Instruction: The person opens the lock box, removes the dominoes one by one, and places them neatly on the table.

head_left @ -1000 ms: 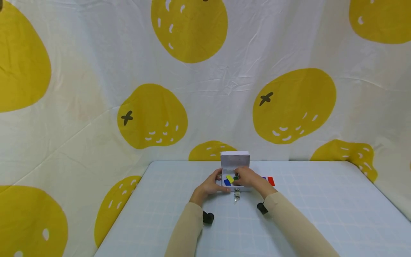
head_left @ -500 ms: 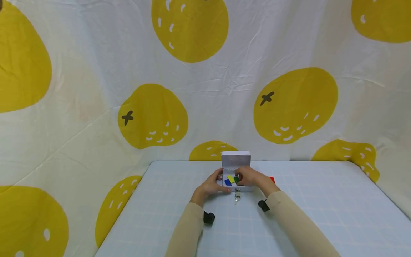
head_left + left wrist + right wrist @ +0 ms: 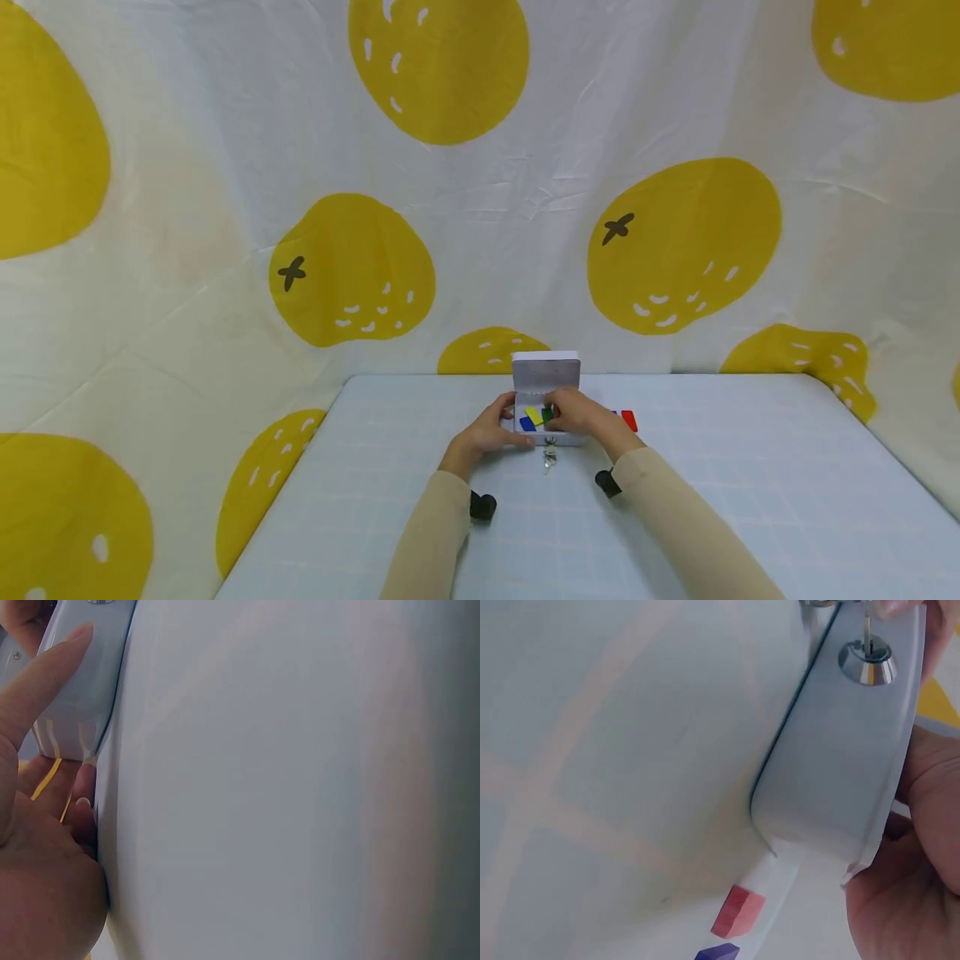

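A small white metal cash box (image 3: 573, 440) stands with its lid (image 3: 546, 375) raised. My left hand (image 3: 487, 430) holds its left side; in the left wrist view the thumb (image 3: 52, 675) lies on the front wall and the other fingers go along the side. My right hand (image 3: 576, 408) reaches inside, thumb and fingers pinching a green block (image 3: 547, 415). Beside it in the box lie a yellow block (image 3: 533, 417) and a blue block (image 3: 527, 424). From the right wrist, the box wall and the hand itself hide the right fingertips.
A key sits in the front lock (image 3: 868, 664), with more keys (image 3: 550, 460) hanging below. Right of the box, a red block (image 3: 739, 911) and a purple block (image 3: 718, 952) lie on the pale checked table (image 3: 712, 467). A fruit-print cloth (image 3: 480, 275) hangs behind.
My right hand shifted slightly right, then back left, staying at the green block. The red block outside, mostly covered by the wrist half a second ago, shows again. My left hand has kept its hold.
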`<state>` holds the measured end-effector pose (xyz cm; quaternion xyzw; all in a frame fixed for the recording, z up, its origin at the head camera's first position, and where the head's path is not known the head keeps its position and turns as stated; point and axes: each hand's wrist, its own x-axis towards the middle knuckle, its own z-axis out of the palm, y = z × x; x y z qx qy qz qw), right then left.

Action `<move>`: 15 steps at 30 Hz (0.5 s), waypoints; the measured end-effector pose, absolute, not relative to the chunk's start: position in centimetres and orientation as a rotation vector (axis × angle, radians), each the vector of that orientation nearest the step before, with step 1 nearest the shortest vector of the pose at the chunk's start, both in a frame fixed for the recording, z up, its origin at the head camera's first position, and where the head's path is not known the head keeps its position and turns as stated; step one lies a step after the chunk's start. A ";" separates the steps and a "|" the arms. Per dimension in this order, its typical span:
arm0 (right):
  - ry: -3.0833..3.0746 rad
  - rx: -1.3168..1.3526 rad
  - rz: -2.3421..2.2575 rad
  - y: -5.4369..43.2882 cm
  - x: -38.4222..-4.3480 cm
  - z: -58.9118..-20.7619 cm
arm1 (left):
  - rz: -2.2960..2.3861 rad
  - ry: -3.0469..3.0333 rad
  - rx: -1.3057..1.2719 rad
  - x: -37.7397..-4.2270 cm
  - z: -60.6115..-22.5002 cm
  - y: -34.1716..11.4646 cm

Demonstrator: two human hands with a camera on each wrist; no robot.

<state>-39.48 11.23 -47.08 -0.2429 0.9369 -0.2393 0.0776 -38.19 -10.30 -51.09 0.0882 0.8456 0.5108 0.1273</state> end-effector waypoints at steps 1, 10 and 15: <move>2.809 -0.725 -0.734 11.1 -39.4 -47.1 | 1.485 2.462 0.255 -38.2 -51.1 -10.4; 2.830 -0.690 -0.904 12.0 -39.3 -46.7 | 1.469 2.466 0.269 -38.3 -51.2 -10.4; 2.828 -0.710 -0.948 12.5 -39.0 -46.2 | 1.477 2.460 0.256 -38.2 -51.2 -10.5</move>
